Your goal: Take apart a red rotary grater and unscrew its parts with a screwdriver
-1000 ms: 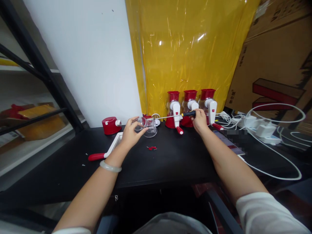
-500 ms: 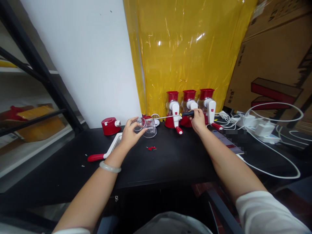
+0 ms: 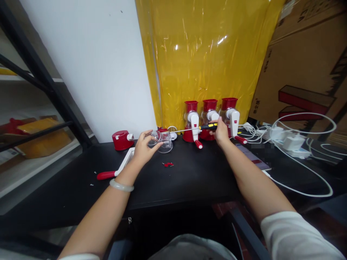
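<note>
My left hand (image 3: 143,148) grips a clear plastic housing (image 3: 163,141) lying on its side on the black table (image 3: 189,180). My right hand (image 3: 221,132) is closed round the black-and-yellow handle of a screwdriver (image 3: 199,128), whose long shaft points left to the housing's far end. Three assembled red-and-white crank grinders (image 3: 210,119) stand in a row just behind the screwdriver. A small red piece (image 3: 168,164) lies on the table in front of the housing.
A red cap part (image 3: 122,139) sits at the back left. A white crank with a red grip (image 3: 115,170) lies beside my left wrist. White cables and chargers (image 3: 291,142) sprawl on the right. Yellow plastic sheet and cardboard boxes stand behind; metal shelving is at left.
Both hands keep their grips; hands and objects show almost no movement, apart from a small shift of the view.
</note>
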The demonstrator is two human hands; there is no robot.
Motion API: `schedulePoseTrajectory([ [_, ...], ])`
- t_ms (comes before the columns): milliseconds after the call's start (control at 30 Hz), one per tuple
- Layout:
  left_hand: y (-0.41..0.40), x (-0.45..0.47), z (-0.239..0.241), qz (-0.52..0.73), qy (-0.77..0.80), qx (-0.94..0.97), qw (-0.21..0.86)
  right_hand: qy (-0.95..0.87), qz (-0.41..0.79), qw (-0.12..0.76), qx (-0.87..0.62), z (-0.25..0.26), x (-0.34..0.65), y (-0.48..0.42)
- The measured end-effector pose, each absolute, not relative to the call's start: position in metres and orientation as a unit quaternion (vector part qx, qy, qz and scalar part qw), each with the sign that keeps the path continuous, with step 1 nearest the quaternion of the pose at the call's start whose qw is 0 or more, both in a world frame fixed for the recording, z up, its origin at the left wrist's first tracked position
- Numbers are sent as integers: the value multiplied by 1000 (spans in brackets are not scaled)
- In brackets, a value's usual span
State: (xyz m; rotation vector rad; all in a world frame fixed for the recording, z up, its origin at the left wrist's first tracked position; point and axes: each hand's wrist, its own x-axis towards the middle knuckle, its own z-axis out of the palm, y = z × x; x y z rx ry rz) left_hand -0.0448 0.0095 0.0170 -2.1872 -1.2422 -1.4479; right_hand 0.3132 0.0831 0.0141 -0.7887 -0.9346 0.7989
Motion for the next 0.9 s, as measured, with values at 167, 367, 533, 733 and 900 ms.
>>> schedulePoseTrajectory([
  [167,11,-46,18,-499,-424,-746,125,-463,320,731,-386,10,314,88],
  [367,10,-46,19,-499,-423,-746,124,-418,438,752,-259,15,310,84],
  [533,10,-47,19,-509,-415,-742,133,-466,364,722,-359,11,314,84],
  [733,9,-46,20,-513,-406,-742,142,-479,311,727,-382,8,314,86],
  [900,8,-45,21,-513,-409,-742,141,-464,300,745,-374,10,311,86],
])
